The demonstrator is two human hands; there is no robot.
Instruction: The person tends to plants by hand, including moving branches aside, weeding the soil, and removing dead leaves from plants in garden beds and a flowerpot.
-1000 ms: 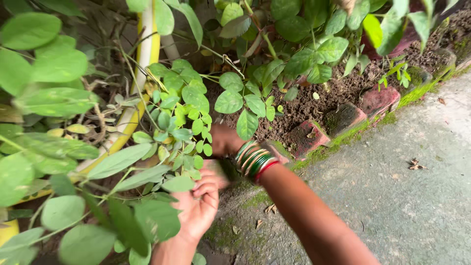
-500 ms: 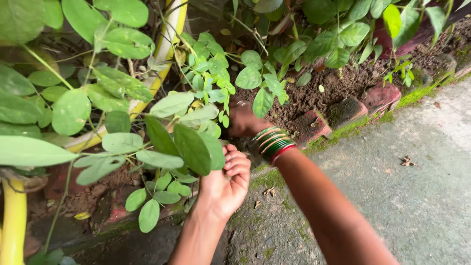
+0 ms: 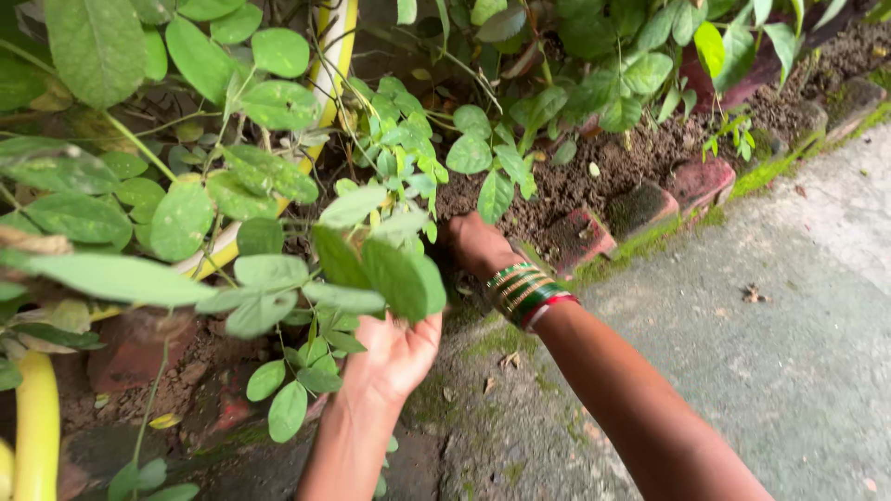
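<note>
1. Along the brick edging (image 3: 640,209) of the garden bed, toward twelve o'clock of the frame, two bare hands are being held in among the low plants.
2. At six o'clock the left hand (image 3: 394,357) is being raised palm-up, its fingers spread wide and pressed against the underside of a leafy green branch (image 3: 371,278), which is being lifted rather than gripped.
3. At about one o'clock from that hand, the right hand (image 3: 478,243) is being pushed down to the soil (image 3: 594,176) at the foot of the small plants; its fingers are being hidden by leaves, so whether they are closed on anything cannot be told.
4. Around the right wrist a stack of green, gold and red bangles (image 3: 529,297) is being worn.
5. At ten o'clock a yellow hose (image 3: 329,65) is being screened by foliage as it is being run diagonally through the bed, and another yellow stretch is being shown at eight o'clock.
6. At three o'clock a grey concrete path (image 3: 798,315) is being bordered by the mossy, slanted bricks.
7. Broad oval leaves (image 3: 79,218) are being spread across the nine o'clock side, well apart from the right hand.
</note>
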